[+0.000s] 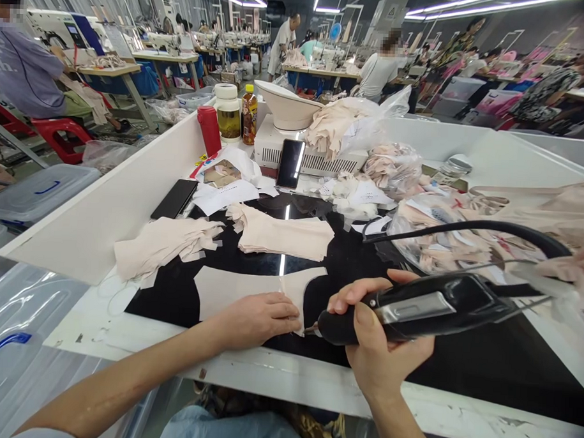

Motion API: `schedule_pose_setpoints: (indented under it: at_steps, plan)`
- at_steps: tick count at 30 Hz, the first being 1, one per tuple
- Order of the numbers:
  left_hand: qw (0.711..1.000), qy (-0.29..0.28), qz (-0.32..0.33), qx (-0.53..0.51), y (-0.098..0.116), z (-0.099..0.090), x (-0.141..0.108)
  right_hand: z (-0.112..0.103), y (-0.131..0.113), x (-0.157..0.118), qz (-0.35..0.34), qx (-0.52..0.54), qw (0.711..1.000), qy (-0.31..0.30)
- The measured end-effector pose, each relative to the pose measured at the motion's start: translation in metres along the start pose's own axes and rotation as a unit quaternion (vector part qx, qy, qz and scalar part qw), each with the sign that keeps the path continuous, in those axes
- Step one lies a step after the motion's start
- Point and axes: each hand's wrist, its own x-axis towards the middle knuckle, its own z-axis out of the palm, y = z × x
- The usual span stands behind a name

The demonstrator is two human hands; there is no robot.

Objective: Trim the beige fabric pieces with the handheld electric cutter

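A flat beige fabric piece (236,290) lies on the black work surface (488,366) near the front edge. My left hand (257,319) rests on its right part, palm down, with the fingers close together pressing the fabric. My right hand (383,343) is wrapped round a black handheld tool (423,306) with a dark cable. The tool's narrow tip is at the fabric's lower right corner, just right of my left fingertips. Behind the piece sits a neat stack of beige pieces (286,235), and a looser pile (161,246) lies to its left.
A phone (290,163) leans against a white vented box (270,145) at the back. Bagged fabric scraps (440,230) crowd the right. Jars, a bottle and a red cup (209,132) stand back left, inside white side walls.
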Motion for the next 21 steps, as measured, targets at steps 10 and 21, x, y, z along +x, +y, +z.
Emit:
schedule_pose_setpoints:
  at_steps: [10,21]
  plan:
    - [1.0,-0.008,-0.003,-0.01,0.0001,-0.0016,0.0017,0.0015,0.0024,0.0002,0.001,-0.017,1.0,0.002]
    - [1.0,-0.014,-0.013,-0.018,0.0008,-0.005,-0.0012,-0.0011,-0.0023,0.0036,-0.013,-0.061,0.997,0.042]
